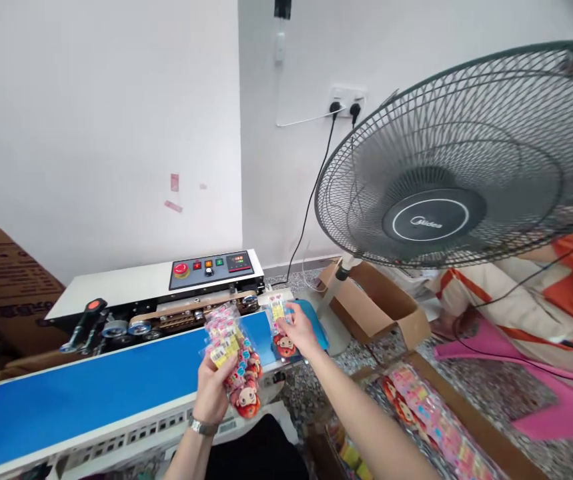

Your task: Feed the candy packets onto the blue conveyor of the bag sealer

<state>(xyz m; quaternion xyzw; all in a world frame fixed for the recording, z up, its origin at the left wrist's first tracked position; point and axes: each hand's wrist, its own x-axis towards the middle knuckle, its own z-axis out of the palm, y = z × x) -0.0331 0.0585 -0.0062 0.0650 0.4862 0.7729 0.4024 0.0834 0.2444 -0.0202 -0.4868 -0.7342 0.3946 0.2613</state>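
My left hand is closed round a fanned stack of clear plastic packets, printed pink with a red-haired cartoon figure and yellow labels. My right hand pinches a single packet of the same look near the right end of the blue conveyor belt. Behind the belt stands a white band sealing machine with rollers, a red stop button and a lit display. The upper end of the stack lies in front of the machine's sealing strip; whether it touches the belt I cannot tell.
A large Midea fan leans over the right side. Below it stands an open cardboard box. Another carton at lower right holds many similar packets. Another person sits behind the fan. Black cords hang from the wall socket.
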